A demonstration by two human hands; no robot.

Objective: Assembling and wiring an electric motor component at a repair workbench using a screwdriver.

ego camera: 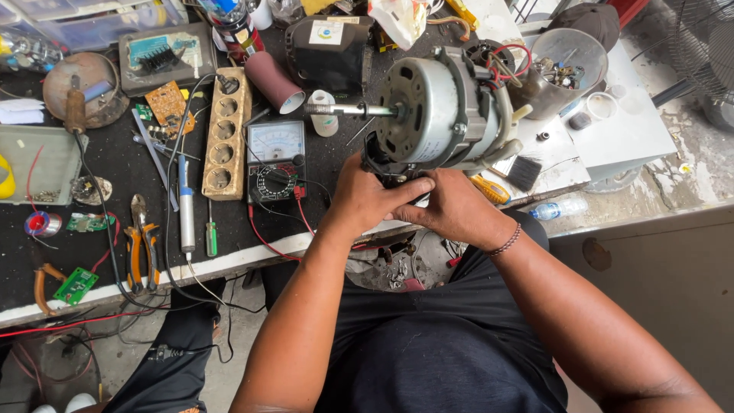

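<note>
Both hands meet at the near edge of the workbench [229, 264], under a grey fan motor [436, 111] whose steel shaft [348, 109] points left. The left hand [367, 200] curls closed around the dark base below the motor housing — thumb stretched right, touching the right hand [459, 210], which closes on the same base from the other side. The motor sits just above and beyond both grips. An analog multimeter [275, 157] lies just left of the left hand, pliers [138, 241] farther left.
</note>
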